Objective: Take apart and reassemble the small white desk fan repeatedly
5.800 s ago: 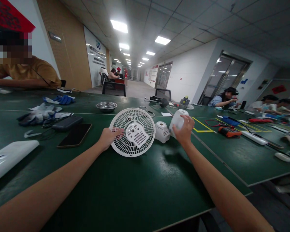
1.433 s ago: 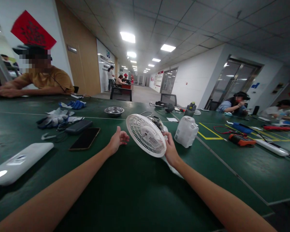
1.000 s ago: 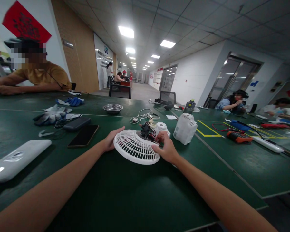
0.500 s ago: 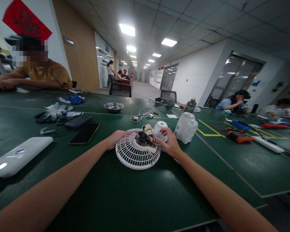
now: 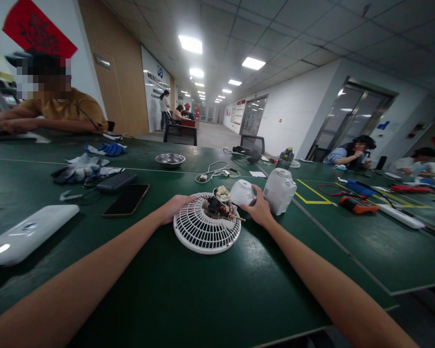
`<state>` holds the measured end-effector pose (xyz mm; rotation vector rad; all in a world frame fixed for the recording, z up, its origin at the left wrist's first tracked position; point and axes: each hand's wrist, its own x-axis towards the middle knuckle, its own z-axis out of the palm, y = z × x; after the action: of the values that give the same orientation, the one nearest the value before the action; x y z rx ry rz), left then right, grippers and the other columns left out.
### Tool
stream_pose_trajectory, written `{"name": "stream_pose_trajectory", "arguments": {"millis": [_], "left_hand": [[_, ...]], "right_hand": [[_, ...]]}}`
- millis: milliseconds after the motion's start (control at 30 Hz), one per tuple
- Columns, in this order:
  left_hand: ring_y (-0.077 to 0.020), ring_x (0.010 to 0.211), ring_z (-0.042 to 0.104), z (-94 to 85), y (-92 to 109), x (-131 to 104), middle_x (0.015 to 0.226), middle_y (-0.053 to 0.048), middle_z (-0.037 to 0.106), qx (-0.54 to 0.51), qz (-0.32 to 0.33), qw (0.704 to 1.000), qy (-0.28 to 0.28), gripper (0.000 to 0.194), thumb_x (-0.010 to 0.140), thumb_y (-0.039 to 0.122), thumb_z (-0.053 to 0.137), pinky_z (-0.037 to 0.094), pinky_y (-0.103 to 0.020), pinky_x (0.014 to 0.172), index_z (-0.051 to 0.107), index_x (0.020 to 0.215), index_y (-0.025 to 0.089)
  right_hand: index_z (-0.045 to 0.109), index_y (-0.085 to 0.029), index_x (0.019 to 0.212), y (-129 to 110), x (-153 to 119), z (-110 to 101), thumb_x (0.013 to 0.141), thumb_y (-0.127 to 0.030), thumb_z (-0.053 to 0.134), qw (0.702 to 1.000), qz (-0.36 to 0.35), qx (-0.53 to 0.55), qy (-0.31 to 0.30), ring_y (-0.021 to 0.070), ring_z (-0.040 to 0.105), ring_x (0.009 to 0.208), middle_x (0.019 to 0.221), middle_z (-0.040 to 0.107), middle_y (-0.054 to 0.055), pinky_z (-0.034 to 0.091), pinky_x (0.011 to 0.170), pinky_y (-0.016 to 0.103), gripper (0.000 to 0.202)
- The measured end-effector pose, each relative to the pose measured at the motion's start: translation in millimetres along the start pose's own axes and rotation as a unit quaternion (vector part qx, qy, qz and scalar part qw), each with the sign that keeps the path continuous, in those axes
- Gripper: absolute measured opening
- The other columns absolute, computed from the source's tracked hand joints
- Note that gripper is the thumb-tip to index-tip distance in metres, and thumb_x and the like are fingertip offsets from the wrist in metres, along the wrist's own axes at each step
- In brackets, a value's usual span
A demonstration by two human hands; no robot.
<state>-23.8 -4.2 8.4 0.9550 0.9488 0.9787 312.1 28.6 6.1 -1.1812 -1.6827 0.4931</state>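
While the left hand [image 5: 176, 209] steadies the white grille [image 5: 206, 243], the right hand [image 5: 260, 209] grasps the small vented cover [image 5: 241, 192].
Nearest, the grille lies on the table [image 5: 188, 299], motor assembly [image 5: 219, 208] uppermost, its left rim gripped by the left hand; just beyond, the right hand's thumb and fingers curl around the cover's side. The step looks like handling the cover beside the exposed motor; moving it would call for clearing the wires. Farther back stand the taller white housing [image 5: 281, 192], then the pale cable [image 5: 217, 169] and metal bowl [image 5: 170, 161].
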Motion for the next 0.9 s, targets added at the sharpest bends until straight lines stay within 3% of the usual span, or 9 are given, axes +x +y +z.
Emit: {"name": "stream_pose_trajectory", "arguments": {"millis": [133, 233, 333, 500, 900], "left_hand": [[-0.022, 0.076, 0.072, 0.3, -0.3, 0.2, 0.09, -0.016, 0.074, 0.001, -0.001, 1.0, 0.005, 0.023, 0.081, 0.027, 0.069, 0.058, -0.032, 0.072, 0.07, 0.094, 0.008], [-0.0222, 0.077, 0.072, -0.5, -1.7, 2.1, 0.091, -0.016, 0.074, 0.003, 0.004, 1.0, 0.002, 0.024, 0.081, 0.028, 0.069, 0.058, -0.032, 0.071, 0.07, 0.095, 0.008], [-0.0224, 0.078, 0.072, -1.0, -3.0, 3.7, 0.092, -0.016, 0.074, 0.003, 0.009, 1.0, 0.005, 0.025, 0.081, 0.029, 0.069, 0.058, -0.032, 0.071, 0.07, 0.095, 0.008], [-0.0229, 0.078, 0.072, -0.4, -2.7, 3.2, 0.094, -0.018, 0.073, 0.002, 0.002, 1.0, 0.013, 0.025, 0.081, 0.028, 0.069, 0.058, -0.033, 0.073, 0.07, 0.095, 0.007], [-0.0221, 0.076, 0.071, -2.4, -3.5, 4.0, 0.092, -0.017, 0.073, -0.002, -0.001, 1.0, 0.019, 0.024, 0.081, 0.027, 0.069, 0.058, -0.032, 0.071, 0.07, 0.095, 0.008]], "right_hand": [[0.025, -0.029, 0.14, 0.3, 3.4, 1.5, 0.073, -0.039, 0.067, 0.968, 0.155, 0.197, 0.0, 0.0203, 0.062, 0.059, 0.079, 0.064, -0.001, 0.055, 0.058, 0.04, 0.079], [0.019, -0.031, 0.14, 0.2, 5.7, -0.3, 0.078, -0.038, 0.061, 0.927, 0.211, 0.308, -0.02, 0.0212, 0.065, 0.059, 0.083, 0.066, 0.001, 0.054, 0.05, 0.037, 0.075], [0.028, -0.032, 0.134, -0.2, 6.7, -4.0, 0.081, -0.035, 0.058, 0.89, 0.235, 0.39, -0.023, 0.0213, 0.068, 0.065, 0.087, 0.067, 0.002, 0.055, 0.05, 0.034, 0.061], [0.049, -0.023, 0.117, -2.0, 6.6, -7.8, 0.084, -0.031, 0.051, 0.837, 0.273, 0.471, -0.055, 0.0222, 0.07, 0.076, 0.091, 0.07, 0.006, 0.057, 0.059, 0.033, 0.034], [0.055, -0.021, 0.111, -0.6, 5.9, -8.4, 0.086, -0.036, 0.049, 0.833, 0.278, 0.471, -0.088, 0.0224, 0.07, 0.076, 0.087, 0.071, 0.007, 0.056, 0.061, 0.032, 0.03]]}}
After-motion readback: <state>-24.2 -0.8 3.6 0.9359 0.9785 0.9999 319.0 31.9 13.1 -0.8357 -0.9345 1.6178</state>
